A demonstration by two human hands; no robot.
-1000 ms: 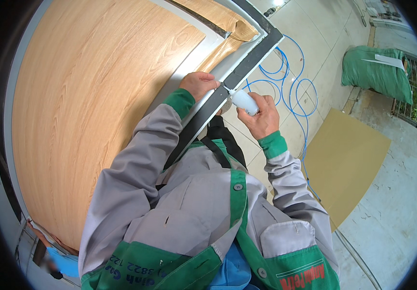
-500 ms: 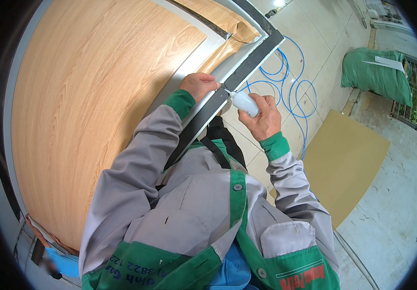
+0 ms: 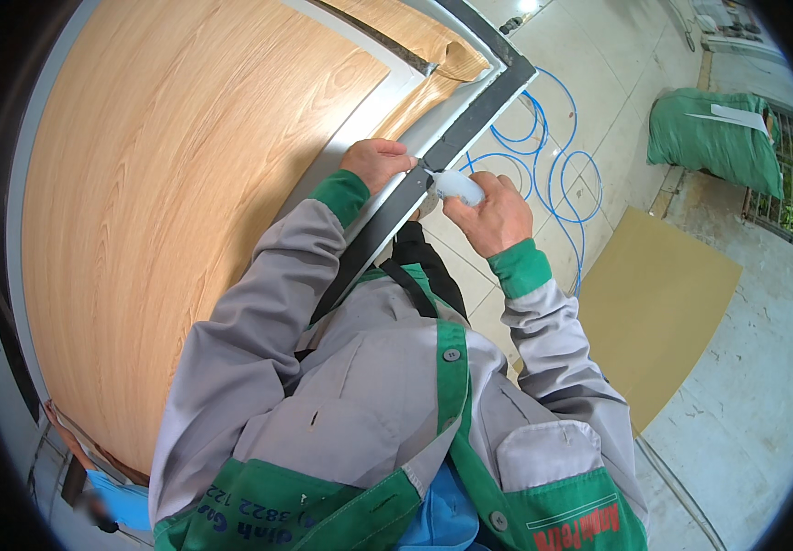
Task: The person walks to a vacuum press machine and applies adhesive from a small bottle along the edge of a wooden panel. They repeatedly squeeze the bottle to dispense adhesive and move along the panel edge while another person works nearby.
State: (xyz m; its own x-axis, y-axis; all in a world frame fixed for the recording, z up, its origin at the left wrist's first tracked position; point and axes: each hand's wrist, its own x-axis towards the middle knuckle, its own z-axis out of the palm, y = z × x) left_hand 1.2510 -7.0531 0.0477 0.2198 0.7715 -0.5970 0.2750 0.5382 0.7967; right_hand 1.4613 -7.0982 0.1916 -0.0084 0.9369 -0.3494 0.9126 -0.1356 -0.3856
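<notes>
My right hand (image 3: 493,216) is wrapped round a small white squeeze bottle (image 3: 459,187). The bottle is tilted, its thin nozzle pointing left at a joint in the black strip (image 3: 456,138) along the panel's edge. Across the strip, my left hand (image 3: 376,165) rests at the inner side, its fingers closed and their tips beside the nozzle. Whatever those fingertips pinch is too small to make out. Beneath my left forearm lies the large wood-grain panel (image 3: 158,202) with its pale metal border. Curled wood-grain film (image 3: 463,62) stands at the far corner.
Blue hose (image 3: 566,184) lies in loops on the tiled floor at right. Beyond it are a green sack (image 3: 713,142) and a tan sheet (image 3: 654,312). A person in blue (image 3: 121,500) is at the lower left, beyond the panel.
My right hand has shifted slightly left and turned, bringing the bottle closer to the strip. My left hand has hardly moved.
</notes>
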